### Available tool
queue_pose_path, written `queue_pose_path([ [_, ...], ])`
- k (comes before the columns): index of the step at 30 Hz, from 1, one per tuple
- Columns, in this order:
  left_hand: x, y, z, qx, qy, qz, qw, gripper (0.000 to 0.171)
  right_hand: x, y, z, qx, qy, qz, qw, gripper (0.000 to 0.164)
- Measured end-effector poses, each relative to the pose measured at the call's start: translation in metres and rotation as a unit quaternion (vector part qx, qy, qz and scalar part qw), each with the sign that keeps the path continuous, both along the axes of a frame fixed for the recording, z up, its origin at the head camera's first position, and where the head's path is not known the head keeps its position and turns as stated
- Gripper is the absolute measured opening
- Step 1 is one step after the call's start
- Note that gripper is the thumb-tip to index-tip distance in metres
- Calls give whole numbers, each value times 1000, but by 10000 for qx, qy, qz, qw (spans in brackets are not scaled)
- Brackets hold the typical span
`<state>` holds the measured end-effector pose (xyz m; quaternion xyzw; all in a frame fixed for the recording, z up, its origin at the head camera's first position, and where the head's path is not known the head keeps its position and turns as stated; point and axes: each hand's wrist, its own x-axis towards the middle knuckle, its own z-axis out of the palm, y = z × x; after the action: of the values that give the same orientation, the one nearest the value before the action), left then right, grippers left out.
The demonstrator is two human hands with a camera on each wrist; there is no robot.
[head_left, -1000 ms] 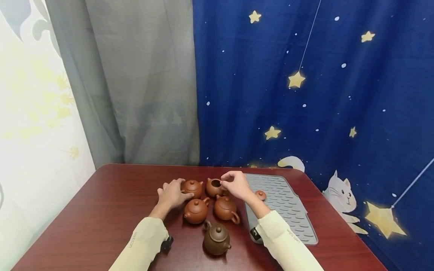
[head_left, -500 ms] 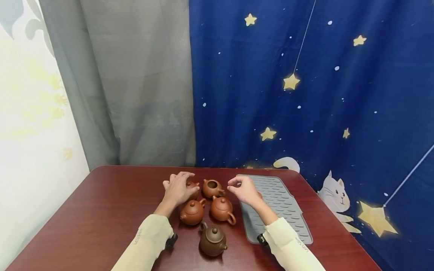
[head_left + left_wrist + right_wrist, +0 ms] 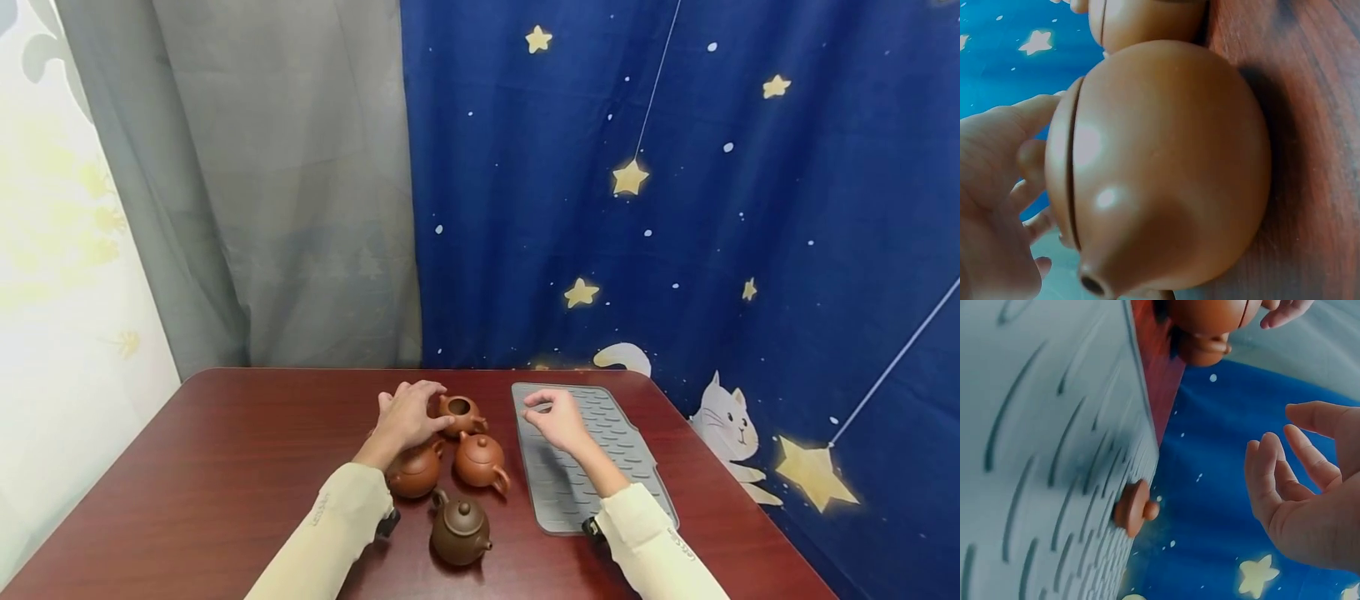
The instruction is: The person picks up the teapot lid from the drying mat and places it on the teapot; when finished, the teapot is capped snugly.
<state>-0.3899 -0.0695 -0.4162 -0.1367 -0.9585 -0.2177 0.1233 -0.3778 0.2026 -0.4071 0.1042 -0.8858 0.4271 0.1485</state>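
Observation:
My left hand (image 3: pixel 408 423) reaches over the back of the teapot group, fingers spread and bent, its thumb tip overlapping the reddish-brown lidless teapot (image 3: pixel 469 424). A lidded teapot lies hidden beneath that hand in the head view. Close to its wrist is another reddish-brown teapot (image 3: pixel 414 477), whose spout and round body (image 3: pixel 1172 156) fill the left wrist view. Over the grey ridged mat (image 3: pixel 592 467), my right hand (image 3: pixel 562 423) hovers with loosely curved fingers and nothing between them. The right wrist view shows a small teapot lid (image 3: pixel 1133 508) on the mat, knob outward.
A third reddish-brown teapot (image 3: pixel 480 461) stands beside the lidless one, its handle toward the mat. Nearest the front is a dark brown teapot (image 3: pixel 460 533). The dark red table (image 3: pixel 262 467) ends at the curtains (image 3: pixel 510 208).
My left hand has left the back-left teapot and moved right toward the lidless one. My right hand has drawn away from the lidless teapot to above the mat. The head view has shifted slightly.

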Motion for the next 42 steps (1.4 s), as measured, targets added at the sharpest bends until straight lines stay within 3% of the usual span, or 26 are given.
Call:
queue_pose_path([
  [10,-9,11,1,-691,-298,52,9971,57,-9,27,-11,-106,-524,-427,9977,11],
  [14,-12,11,0,-866,-398,48,9954,57,-13,34,-10,219,-520,-625,9964,11],
  [22,-17,10,-1,-910,-365,28,9952,57,-20,44,-17,975,-638,-786,9901,17],
  [30,-20,10,-4,-1035,-454,-13,9936,57,-26,49,-25,1032,-947,-834,9866,12],
  [42,-25,10,-7,-864,-550,73,9947,49,-29,53,-31,1211,-899,-808,9852,8],
])
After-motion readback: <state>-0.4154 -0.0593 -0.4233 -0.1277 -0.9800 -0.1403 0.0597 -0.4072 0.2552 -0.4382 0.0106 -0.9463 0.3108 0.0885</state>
